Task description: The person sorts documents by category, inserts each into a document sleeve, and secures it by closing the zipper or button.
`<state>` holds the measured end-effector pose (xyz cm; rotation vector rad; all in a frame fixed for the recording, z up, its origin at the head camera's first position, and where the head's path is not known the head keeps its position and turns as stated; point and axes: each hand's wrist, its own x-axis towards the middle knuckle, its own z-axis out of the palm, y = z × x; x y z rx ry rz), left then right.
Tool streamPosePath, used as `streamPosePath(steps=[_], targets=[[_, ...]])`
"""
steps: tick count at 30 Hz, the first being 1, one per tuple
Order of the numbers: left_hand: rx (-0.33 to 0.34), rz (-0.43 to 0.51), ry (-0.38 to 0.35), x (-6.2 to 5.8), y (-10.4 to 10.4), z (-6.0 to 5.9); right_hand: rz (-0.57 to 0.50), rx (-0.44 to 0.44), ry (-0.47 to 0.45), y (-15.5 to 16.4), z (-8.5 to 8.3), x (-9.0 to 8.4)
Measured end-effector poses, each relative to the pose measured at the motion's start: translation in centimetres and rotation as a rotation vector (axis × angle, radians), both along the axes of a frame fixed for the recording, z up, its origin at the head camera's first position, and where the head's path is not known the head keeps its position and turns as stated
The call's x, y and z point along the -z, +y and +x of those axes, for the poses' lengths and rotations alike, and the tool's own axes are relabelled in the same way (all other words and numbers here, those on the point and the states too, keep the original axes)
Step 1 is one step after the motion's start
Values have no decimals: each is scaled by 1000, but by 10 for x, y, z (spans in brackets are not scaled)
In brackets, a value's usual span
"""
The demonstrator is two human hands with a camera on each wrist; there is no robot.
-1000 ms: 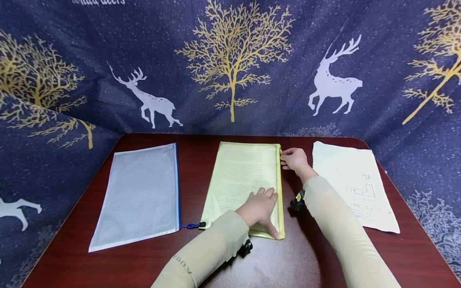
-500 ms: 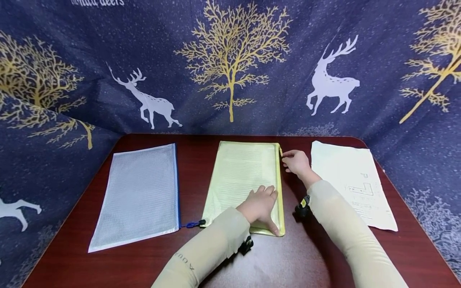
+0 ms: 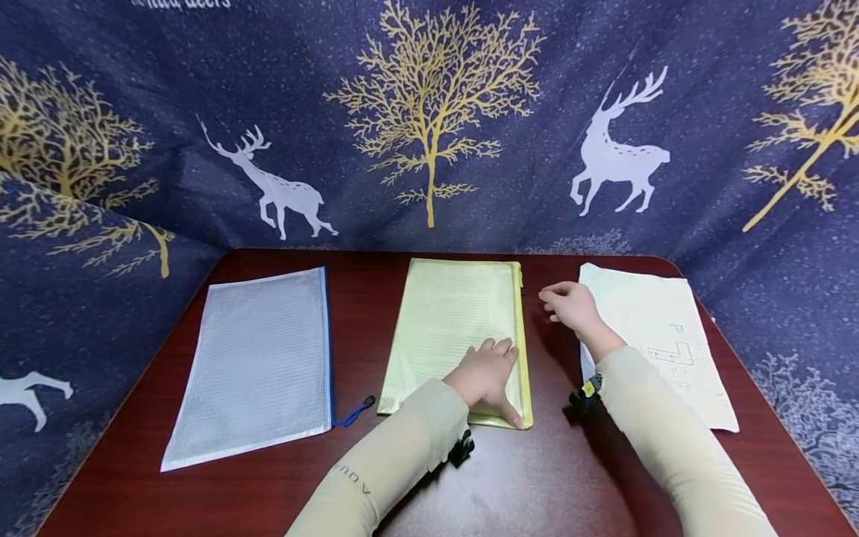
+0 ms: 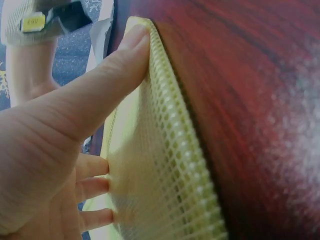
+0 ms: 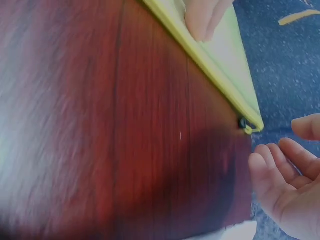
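A yellow mesh zipper pouch (image 3: 446, 313) lies flat in the middle of the table, its zipper along the right side. My left hand (image 3: 485, 377) rests on its lower right part, fingers spread. In the left wrist view the thumb (image 4: 117, 62) presses at the pouch's near corner. A short zipper pull (image 5: 242, 123) with a dark tip hangs at the far right corner. Just right of that corner is my right hand (image 3: 570, 306), apart from the pouch. Its fingers are loosely bent, and nothing is between them in the right wrist view.
On the left lies a whitish mesh pouch (image 3: 258, 365) with a blue zipper; its blue pull (image 3: 354, 412) points toward the yellow pouch. A white sheet (image 3: 644, 328) with printed drawings lies at the right. A dark cloth (image 3: 376, 149) with deer and trees hangs behind the table.
My right hand has let go of the yellow zipper pull and moved right. The yellow pouch has slid slightly away under my left hand, uncovering the tip of the blue pull.
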<state>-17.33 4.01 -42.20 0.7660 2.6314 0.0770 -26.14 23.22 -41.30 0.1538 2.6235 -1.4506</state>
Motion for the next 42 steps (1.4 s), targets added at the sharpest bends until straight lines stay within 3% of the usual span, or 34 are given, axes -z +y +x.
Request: streamPosePath(steps=[11,23,35,42], targets=[[-1,21,-2,-1,-1,-7,64,21,98,38,31,-7],[16,113,19,6,-8,-20,307,53,169,80,64,-13],[39,232,6,8,-23,-23,467,85,31,122,83,-12],[-39,291,12,-1,-45,-26,538,86,-29,135,83,-9]])
